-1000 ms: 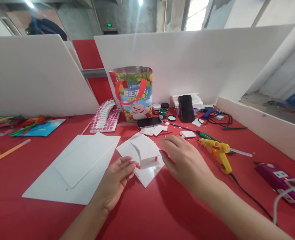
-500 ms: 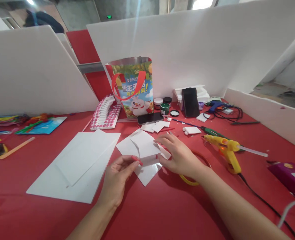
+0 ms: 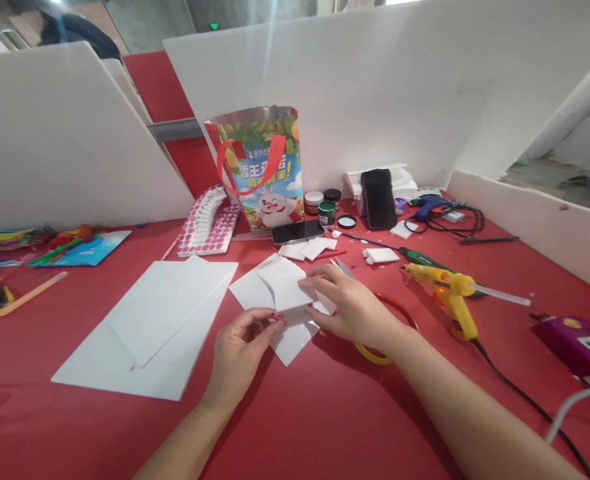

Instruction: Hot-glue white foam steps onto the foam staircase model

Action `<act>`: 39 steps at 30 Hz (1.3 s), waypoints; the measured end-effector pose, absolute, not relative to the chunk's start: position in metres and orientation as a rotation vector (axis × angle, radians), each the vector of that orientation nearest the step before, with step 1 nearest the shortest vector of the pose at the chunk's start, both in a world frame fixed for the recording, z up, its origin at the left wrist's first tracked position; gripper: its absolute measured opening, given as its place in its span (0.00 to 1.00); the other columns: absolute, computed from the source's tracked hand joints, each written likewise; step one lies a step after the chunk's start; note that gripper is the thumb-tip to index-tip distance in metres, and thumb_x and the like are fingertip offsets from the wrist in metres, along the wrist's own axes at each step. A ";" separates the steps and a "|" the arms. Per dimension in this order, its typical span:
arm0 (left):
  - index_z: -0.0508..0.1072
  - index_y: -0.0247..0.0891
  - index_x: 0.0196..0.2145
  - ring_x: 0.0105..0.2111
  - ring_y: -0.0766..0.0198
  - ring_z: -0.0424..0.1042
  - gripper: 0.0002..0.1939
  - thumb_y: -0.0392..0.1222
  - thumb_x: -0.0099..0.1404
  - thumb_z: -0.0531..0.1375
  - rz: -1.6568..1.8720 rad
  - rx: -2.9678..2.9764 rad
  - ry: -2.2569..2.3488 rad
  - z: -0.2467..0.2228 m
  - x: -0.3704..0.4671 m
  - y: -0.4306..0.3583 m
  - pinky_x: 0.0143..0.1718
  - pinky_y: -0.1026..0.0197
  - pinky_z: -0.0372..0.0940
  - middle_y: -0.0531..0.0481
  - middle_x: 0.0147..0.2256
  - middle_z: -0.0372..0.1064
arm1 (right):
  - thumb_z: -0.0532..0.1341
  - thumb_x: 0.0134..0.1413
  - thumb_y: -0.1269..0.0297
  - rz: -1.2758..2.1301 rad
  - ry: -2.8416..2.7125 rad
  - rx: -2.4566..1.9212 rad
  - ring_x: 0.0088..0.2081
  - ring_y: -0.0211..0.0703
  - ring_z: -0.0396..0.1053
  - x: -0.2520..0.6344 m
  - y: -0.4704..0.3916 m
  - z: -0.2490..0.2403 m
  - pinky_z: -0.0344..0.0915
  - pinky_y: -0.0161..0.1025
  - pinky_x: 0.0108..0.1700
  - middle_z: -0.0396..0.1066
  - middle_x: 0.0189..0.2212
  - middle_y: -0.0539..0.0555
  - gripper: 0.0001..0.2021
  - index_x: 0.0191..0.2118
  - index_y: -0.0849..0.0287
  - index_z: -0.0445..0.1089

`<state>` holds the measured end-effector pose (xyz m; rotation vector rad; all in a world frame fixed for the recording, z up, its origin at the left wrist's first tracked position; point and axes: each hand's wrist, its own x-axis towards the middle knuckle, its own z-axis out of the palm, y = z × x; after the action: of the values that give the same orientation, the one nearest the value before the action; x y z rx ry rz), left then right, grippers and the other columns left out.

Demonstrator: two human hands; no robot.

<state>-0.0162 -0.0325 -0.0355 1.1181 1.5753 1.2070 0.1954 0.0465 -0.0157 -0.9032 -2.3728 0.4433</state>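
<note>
A small red piece point(image 3: 279, 319) is pinched between the thumb and forefinger of my left hand point(image 3: 245, 347), at the front edge of a small white board structure point(image 3: 287, 283). My right hand point(image 3: 347, 303) grips the right side of that structure, thumb low and fingers above. Flat white pieces point(image 3: 291, 343) lie under and around it on the red table point(image 3: 295, 420). Behind my right hand, partly hidden by it, are scissors point(image 3: 375, 355) with yellow and orange handles.
Large white boards point(image 3: 125, 333) lie at left. At right are a yellow glue gun point(image 3: 447, 293) with its cord and a purple box point(image 3: 575, 347). Behind stand a colourful bag point(image 3: 269, 173), paint jars point(image 3: 327, 213), a flat phone point(image 3: 298, 232) and an upright phone point(image 3: 379, 199).
My left hand has brought the red piece closer to the white structure's front edge. My right hand still holds the structure. The whole view has shifted slightly.
</note>
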 end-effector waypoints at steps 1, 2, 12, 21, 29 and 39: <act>0.81 0.42 0.35 0.35 0.58 0.74 0.09 0.47 0.58 0.69 1.206 1.124 1.573 -0.036 -0.016 -0.033 0.37 0.59 0.69 0.48 0.36 0.79 | 0.62 0.61 0.66 0.445 -2.372 -0.909 0.44 0.47 0.72 0.196 0.047 -0.016 0.71 0.43 0.42 0.68 0.51 0.62 0.14 0.52 0.57 0.70; 0.81 0.42 0.35 0.35 0.58 0.74 0.09 0.47 0.58 0.69 1.206 1.124 1.574 -0.036 -0.016 -0.032 0.37 0.59 0.69 0.48 0.35 0.79 | 0.62 0.61 0.66 0.447 -2.371 -0.912 0.44 0.47 0.72 0.196 0.047 -0.017 0.71 0.43 0.42 0.68 0.51 0.62 0.14 0.52 0.57 0.70; 0.82 0.44 0.32 0.31 0.60 0.71 0.06 0.45 0.55 0.70 1.250 1.171 1.640 -0.038 -0.012 -0.032 0.34 0.60 0.66 0.50 0.33 0.79 | 0.62 0.61 0.64 0.460 -2.337 -0.951 0.37 0.42 0.72 0.192 0.046 -0.021 0.70 0.39 0.36 0.68 0.51 0.61 0.13 0.51 0.57 0.70; 0.81 0.43 0.34 0.32 0.59 0.72 0.08 0.46 0.56 0.70 1.243 1.146 1.668 -0.039 -0.010 -0.030 0.35 0.59 0.67 0.50 0.32 0.79 | 0.63 0.60 0.65 0.501 -2.284 -0.942 0.38 0.43 0.73 0.192 0.047 -0.026 0.73 0.42 0.40 0.67 0.51 0.61 0.14 0.52 0.57 0.71; 0.81 0.42 0.32 0.30 0.60 0.70 0.06 0.45 0.56 0.69 1.235 1.189 1.667 -0.037 -0.008 -0.028 0.33 0.60 0.65 0.49 0.31 0.77 | 0.64 0.60 0.64 0.536 -2.283 -0.938 0.39 0.43 0.73 0.192 0.048 -0.026 0.74 0.43 0.42 0.67 0.51 0.61 0.15 0.52 0.58 0.71; 0.81 0.41 0.30 0.27 0.63 0.67 0.07 0.45 0.54 0.68 1.237 1.254 1.678 -0.038 -0.005 -0.025 0.30 0.61 0.64 0.50 0.30 0.76 | 0.64 0.61 0.63 0.543 -2.271 -0.925 0.38 0.43 0.72 0.191 0.048 -0.027 0.74 0.44 0.42 0.68 0.50 0.60 0.13 0.51 0.57 0.71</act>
<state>-0.0048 -0.0249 -0.0377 1.2539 1.6784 1.2368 0.1909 0.0485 -0.0272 -0.9247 -2.2712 0.5431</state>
